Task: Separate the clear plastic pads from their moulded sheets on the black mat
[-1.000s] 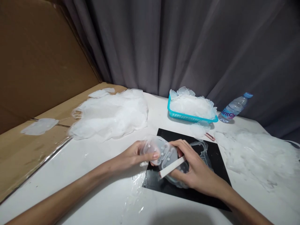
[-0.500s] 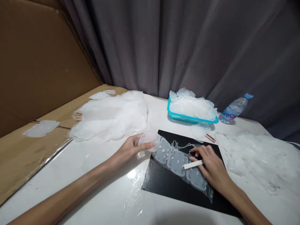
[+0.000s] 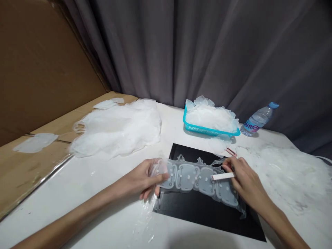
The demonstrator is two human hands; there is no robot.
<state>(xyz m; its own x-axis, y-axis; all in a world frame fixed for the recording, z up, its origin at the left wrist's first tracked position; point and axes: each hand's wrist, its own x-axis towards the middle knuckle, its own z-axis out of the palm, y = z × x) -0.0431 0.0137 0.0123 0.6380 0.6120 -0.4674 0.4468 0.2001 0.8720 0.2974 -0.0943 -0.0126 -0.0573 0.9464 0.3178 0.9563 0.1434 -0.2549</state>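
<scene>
A translucent plastic strip (image 3: 187, 177) of several rounded panels stretches over a black board (image 3: 197, 204). Its left end is gripped by my left hand (image 3: 153, 178), thumb on top and fingers beneath. My right hand (image 3: 242, 176) pinches a thin white stick-like tool (image 3: 223, 176), whose tip points left over the strip. The fingertips of that hand are also at the strip's upper edge, near its right end. Ragged clear film runs along the strip's top edge.
Behind the board stands a turquoise basket (image 3: 211, 130) heaped with translucent pieces, beside a water bottle (image 3: 259, 119). A white sheet pile (image 3: 119, 128) lies at left, clear film (image 3: 287, 176) at right. Pink-handled tool (image 3: 230, 152) behind the board; cardboard (image 3: 38, 69) far left.
The strip has been raised and straightened, its left part now nearer level. My left hand has moved down slightly, and my right hand has shifted up and right with the white tool.
</scene>
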